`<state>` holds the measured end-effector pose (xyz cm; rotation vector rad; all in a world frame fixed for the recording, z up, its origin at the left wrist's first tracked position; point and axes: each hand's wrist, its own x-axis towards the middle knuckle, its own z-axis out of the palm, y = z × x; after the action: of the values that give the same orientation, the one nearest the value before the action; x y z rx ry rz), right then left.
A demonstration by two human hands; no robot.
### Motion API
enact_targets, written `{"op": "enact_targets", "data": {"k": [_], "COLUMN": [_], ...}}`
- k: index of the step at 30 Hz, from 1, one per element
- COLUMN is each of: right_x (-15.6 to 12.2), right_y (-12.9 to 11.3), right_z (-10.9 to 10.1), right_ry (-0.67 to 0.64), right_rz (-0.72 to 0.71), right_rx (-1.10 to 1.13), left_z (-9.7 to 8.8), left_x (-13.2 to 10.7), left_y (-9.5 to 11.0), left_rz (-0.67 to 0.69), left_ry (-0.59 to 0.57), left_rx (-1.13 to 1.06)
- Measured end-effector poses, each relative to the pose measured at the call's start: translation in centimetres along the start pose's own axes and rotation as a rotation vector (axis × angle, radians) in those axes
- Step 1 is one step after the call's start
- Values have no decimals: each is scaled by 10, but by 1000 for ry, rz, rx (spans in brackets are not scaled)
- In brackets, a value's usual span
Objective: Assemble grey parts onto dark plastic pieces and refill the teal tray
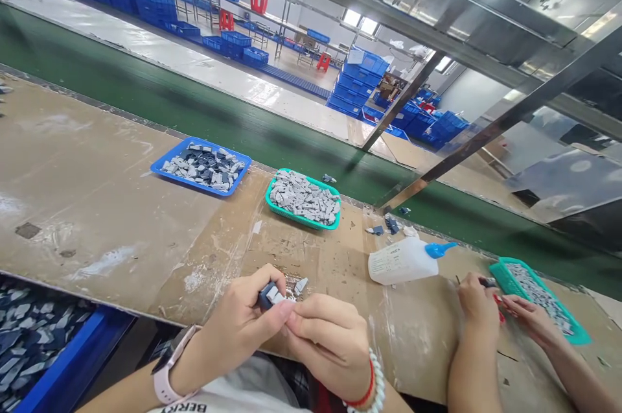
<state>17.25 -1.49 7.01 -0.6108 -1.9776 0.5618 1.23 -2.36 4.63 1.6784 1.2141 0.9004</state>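
Head view, the only feed reaching me: the dark-and-grey part sits in the lower middle of the frame, held just over the table. My left hand has it, fingers clamped on it, thumb along the pale face. My right hand comes in from the other side, fingers bunched together, tips meeting the left thumb; whether they're clamped on anything, I can't tell, it's too well covered.

For this fine work, I'd want the left grip firm and the right doing the small moves: light, even pressure, the part square between the tips, thumb clear of the pale face so I can see the joint.

Around it: a loose grey piece lies just beyond the fingertips, easy to brush. Right of centre, the white bottle lies tilted, blue nozzle pointing right, the likeliest snag for a wide right-hand swing. Beyond, a green basket of pale pieces and, left of it, a blue tray of mixed ones. Lower left, a blue crate, heaped. At right, a co-worker's hands are busy near; elbow in on that side.
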Motion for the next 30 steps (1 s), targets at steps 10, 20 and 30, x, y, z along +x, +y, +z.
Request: {"op": "enact_targets", "data": {"k": [10, 20, 30], "right_x": [-19, -20, -19], "right_y": [-1, -3, -5], "right_z": [21, 17, 15], "right_ry": [163, 239, 214], "right_rz": [83, 86, 43], "right_rx": [-125, -261, -101], "left_z": [7, 14, 15], "left_x": [0, -1, -12], "left_y": [0, 0, -4], "left_rz": [22, 181, 120], "left_ry": [63, 117, 43], "left_rx": [119, 118, -17]}}
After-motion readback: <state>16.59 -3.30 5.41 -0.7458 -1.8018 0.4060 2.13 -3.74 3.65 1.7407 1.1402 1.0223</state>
